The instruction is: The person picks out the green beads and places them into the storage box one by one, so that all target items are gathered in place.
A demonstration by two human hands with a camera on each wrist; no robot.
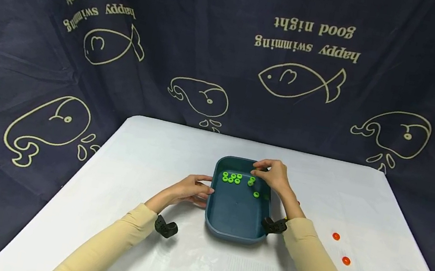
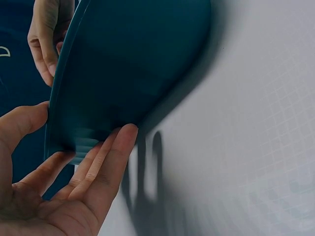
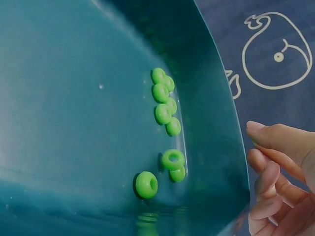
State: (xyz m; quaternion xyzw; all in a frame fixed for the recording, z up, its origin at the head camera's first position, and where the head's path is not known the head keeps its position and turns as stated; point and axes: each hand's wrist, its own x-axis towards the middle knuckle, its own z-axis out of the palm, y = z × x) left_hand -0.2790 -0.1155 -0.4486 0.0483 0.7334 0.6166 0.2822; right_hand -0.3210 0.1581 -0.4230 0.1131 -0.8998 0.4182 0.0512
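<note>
A dark teal bin (image 1: 234, 220) stands on the white table. Inside, several green rings (image 1: 232, 178) lie in two short rows near its far wall. Farther right, a close pair (image 1: 251, 181) and a lone green ring (image 1: 256, 195) lie on the bottom. My left hand (image 1: 191, 189) rests against the left wall of the bin; its fingers are fairly straight and its thumb (image 2: 29, 120) touches the rim. Over the far right corner is my right hand (image 1: 273, 174), loosely bent, with no ring visible between thumb and fingers (image 3: 266, 177).
Two orange-red rings (image 1: 336, 236) lie apart on the table (image 1: 376, 219) to the right. Small red and yellow bits show beside my right forearm, mostly hidden. A dark curtain (image 1: 218, 25) with fish drawings hangs behind the table.
</note>
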